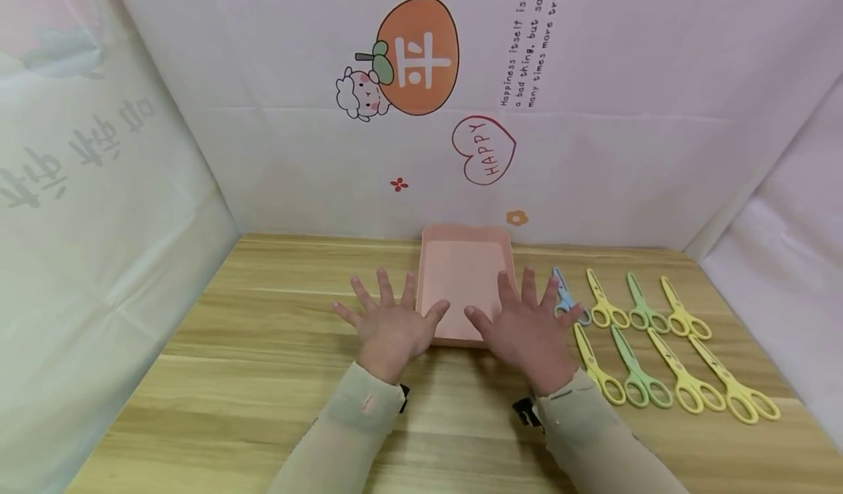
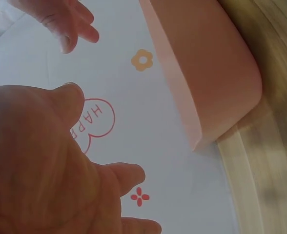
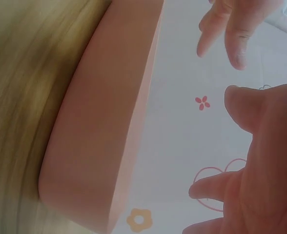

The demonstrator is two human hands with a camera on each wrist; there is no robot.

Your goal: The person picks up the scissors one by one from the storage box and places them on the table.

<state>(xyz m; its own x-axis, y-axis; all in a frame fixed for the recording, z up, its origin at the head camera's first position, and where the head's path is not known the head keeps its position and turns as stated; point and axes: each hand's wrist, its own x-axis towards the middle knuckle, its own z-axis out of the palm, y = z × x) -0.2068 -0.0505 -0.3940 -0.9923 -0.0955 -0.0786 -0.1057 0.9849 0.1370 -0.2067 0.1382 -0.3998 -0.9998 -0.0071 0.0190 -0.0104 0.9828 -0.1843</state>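
Observation:
Fingers spread wide, my left hand (image 1: pixel 393 331) hovers by the near left side of a pink tray (image 1: pixel 464 278) and holds nothing. The right hand (image 1: pixel 532 333) is spread the same way over the tray's near right side, also holding nothing. In the left wrist view the left hand (image 2: pixel 41 161) stands apart from the tray wall (image 2: pixel 212 63). The right wrist view shows the right hand (image 3: pixel 268 161) likewise apart from the tray's outer wall (image 3: pixel 94 122). Nearest the right fingers is a pair of blue scissors (image 1: pixel 571 302), partly hidden by that hand.
Two rows of scissors lie on the right of the wooden table (image 1: pixel 263 333), among them yellow scissors (image 1: pixel 736 383) and green scissors (image 1: pixel 637 371). A white printed cloth (image 1: pixel 296 172) rises behind the tray, with more cloth at both sides.

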